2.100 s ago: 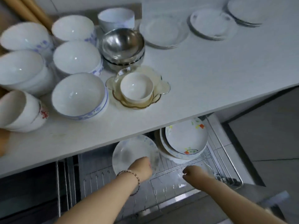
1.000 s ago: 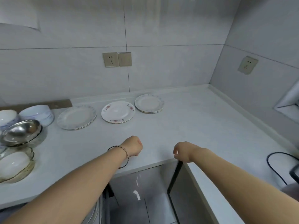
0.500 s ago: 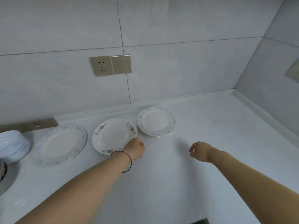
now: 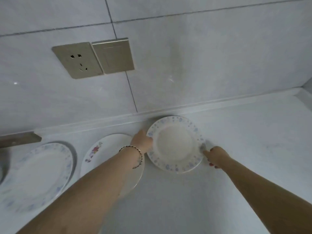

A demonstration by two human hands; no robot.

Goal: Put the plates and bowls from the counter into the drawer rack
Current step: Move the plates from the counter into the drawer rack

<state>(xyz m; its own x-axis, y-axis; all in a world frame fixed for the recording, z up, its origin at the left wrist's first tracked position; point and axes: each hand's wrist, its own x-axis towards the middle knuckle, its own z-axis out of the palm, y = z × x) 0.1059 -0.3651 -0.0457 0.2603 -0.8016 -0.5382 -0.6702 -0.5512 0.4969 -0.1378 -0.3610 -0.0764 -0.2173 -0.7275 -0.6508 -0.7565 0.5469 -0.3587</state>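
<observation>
- One plate (image 4: 175, 144) lies at the back of the table (image 4: 244, 132), close to the wall. It is round, glazed white, with small blue flowers round a broad rim and a shallow well. The drawer rack is out of view.
- Both hands take it from opposite sides, likely to lift it level. The left hand (image 4: 141, 141) grips the left rim. The right hand (image 4: 216, 157) has one fingertip at the right rim and its other fingers curled — whether it grips, I cannot tell.
- The glaze looks slick, so a two-sided hold should guard against slipping.
- A rose plate (image 4: 99, 152) lies just left, beneath the left forearm, with a big plate (image 4: 38, 169) beyond it.
- A brushed-metal socket (image 4: 77, 60) and switch (image 4: 113, 55) sit on glossy tile above.
</observation>
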